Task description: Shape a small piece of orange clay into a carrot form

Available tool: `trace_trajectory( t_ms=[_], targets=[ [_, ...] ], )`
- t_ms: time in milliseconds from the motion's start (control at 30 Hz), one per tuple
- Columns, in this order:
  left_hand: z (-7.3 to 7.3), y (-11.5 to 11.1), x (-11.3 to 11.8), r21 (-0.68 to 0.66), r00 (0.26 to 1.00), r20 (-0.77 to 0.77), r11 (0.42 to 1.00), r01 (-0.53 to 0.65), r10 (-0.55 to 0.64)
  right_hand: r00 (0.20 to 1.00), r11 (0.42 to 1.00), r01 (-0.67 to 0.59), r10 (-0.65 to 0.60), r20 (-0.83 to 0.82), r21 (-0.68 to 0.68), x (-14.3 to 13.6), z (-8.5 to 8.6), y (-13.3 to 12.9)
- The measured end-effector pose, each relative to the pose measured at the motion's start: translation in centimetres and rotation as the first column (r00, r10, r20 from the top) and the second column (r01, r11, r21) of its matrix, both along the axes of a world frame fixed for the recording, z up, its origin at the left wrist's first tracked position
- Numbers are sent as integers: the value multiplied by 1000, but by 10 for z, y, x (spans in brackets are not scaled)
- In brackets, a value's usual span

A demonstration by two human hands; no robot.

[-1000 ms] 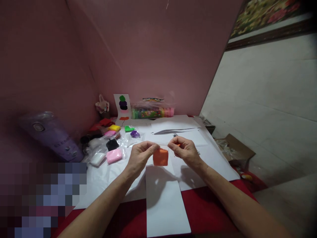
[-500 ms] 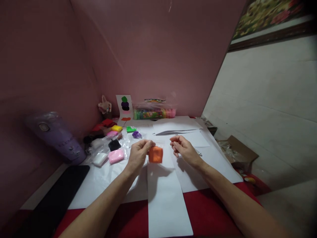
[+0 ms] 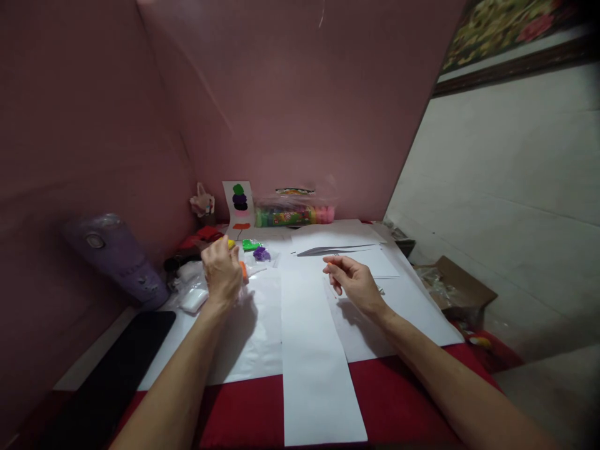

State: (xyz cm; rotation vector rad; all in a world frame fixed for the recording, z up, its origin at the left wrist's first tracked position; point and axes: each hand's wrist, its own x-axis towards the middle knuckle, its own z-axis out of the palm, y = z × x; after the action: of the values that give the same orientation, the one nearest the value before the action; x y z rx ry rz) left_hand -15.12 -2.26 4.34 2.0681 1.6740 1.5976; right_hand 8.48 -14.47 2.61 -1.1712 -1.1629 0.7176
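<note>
An orange clay packet (image 3: 244, 271) is held in the left hand (image 3: 222, 272), whose fingers are curled down and closed around it; only its orange edge and a strip of clear plastic are left uncovered at the hand's right side. The hand is poised over the clay packets at the left of the table, and it cannot be told whether any of them is touched. By the right hand (image 3: 350, 284), raised above the white sheets, a small bit of orange clay (image 3: 330, 265) appears to be pinched between thumb and forefinger, the other fingers being loosely bent.

Near the left hand, a yellow clay packet (image 3: 229, 243) is partly hidden behind the fingers, a green clay packet (image 3: 252, 245) and a purple clay lump (image 3: 261, 254) are seen just beyond, and a white clay packet (image 3: 193, 301) is laid nearer the edge. Between the forearms a long strip of white paper (image 3: 316, 375) is spread, its near end laid over the red cloth (image 3: 398, 397). At the back, a card (image 3: 239, 199) marked with green, purple, black and orange patches is propped against the pink wall (image 3: 300, 106), beside a clear bag of coloured tubs (image 3: 295, 215).
</note>
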Motion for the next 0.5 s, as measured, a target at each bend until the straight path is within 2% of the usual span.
trace_trajectory(
  t_ms=[67, 100, 133, 167, 200, 233, 267, 300, 333, 367, 433, 467, 500],
  targets=[
    [2, -18, 16, -36, 983, 74, 984, 173, -170, 996, 999, -5, 0, 93, 54, -7, 0, -6],
    [2, -29, 25, -120, 937, 158, 936, 331, -311, 986, 994, -11, -7, 168, 105, -12, -1, -9],
    [2, -42, 34, -232, 847, 267, 822, 520, -460, 965, 986, -25, -20, 263, 167, -16, -1, -13],
    [1, -54, 43, -329, 721, 398, 646, 689, -567, 928, 972, -51, -39, 371, 230, -20, -1, -16],
    [0, -66, 51, -381, 582, 516, 441, 813, -628, 882, 957, -80, -63, 467, 280, -23, 0, -19],
    [-1, -75, 57, -371, 454, 611, 272, 888, -648, 836, 943, -106, -87, 542, 315, -24, 1, -20],
    [-2, -83, 61, -328, 340, 691, 143, 934, -638, 799, 934, -132, -98, 594, 332, -23, 2, -20],
    [-4, -87, 63, -290, 283, 751, 87, 953, -596, 783, 930, -141, -105, 613, 339, -20, 4, -20],
    [-4, -88, 63, -257, 262, 798, 86, 963, -543, 784, 932, -135, -107, 612, 336, -15, 6, -17],
    [-5, -88, 62, -242, 270, 831, 120, 963, -486, 805, 937, -121, -100, 585, 327, -8, 9, -14],
    [-4, -83, 58, -253, 323, 858, 218, 943, -400, 852, 943, 102, -246, 462, 316, 8, 11, -6],
    [-3, -81, 56, -264, 347, 855, 253, 931, -385, 829, 937, 224, -328, 453, 268, 15, 11, -3],
    [-2, -79, 54, -273, 368, 845, 279, 921, -388, 773, 932, 304, -362, 521, 195, 20, 9, 1]
  ],
)
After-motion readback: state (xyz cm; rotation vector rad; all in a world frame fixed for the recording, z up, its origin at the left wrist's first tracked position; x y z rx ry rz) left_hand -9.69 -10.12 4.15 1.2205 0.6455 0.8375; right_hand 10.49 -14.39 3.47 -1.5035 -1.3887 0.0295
